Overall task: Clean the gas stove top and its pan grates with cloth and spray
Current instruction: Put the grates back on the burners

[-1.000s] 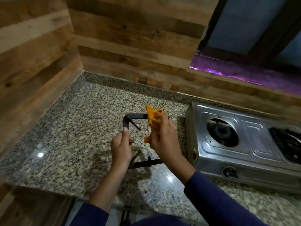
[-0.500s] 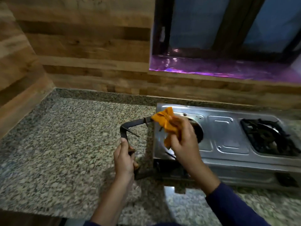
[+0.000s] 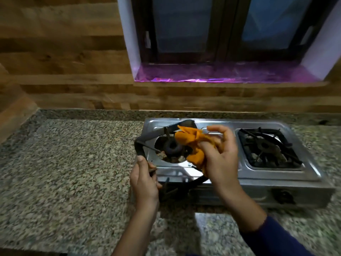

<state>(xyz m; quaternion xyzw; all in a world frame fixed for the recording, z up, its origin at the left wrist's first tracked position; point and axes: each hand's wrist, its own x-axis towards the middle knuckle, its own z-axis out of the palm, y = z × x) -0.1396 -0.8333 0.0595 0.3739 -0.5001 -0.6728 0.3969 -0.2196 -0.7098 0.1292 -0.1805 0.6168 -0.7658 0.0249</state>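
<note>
Nearest to me, my two forearms reach in from the bottom edge, the right one in a dark blue sleeve (image 3: 273, 237), over a speckled granite counter (image 3: 64, 172). My left hand (image 3: 144, 182) is closed around the near-left side of a black pan grate (image 3: 147, 137), thumb laid along the bar; I hold the grate tilted over the left part of the steel gas stove (image 3: 258, 182), its near edge down in front of the stove's front face and its far corner up over the back of the top. My right hand (image 3: 221, 159) is pinched on a bunched orange cloth (image 3: 191, 143), thumb and fingers clamped on the fabric while the index finger sticks up free. The cloth hangs above the stove's left opening, touching or just beside the far bar of the grate; I cannot tell which. Under it I see the bare left burner (image 3: 173, 147), a dark ring in its round well. To the right, the second grate (image 3: 267, 146) sits in place over the other burner. A control knob (image 3: 283, 195) shows on the stove's front. Beyond, the wooden plank wall (image 3: 64, 61) rises, with a window (image 3: 227, 34) over a purple-lit sill (image 3: 221, 73)
</note>
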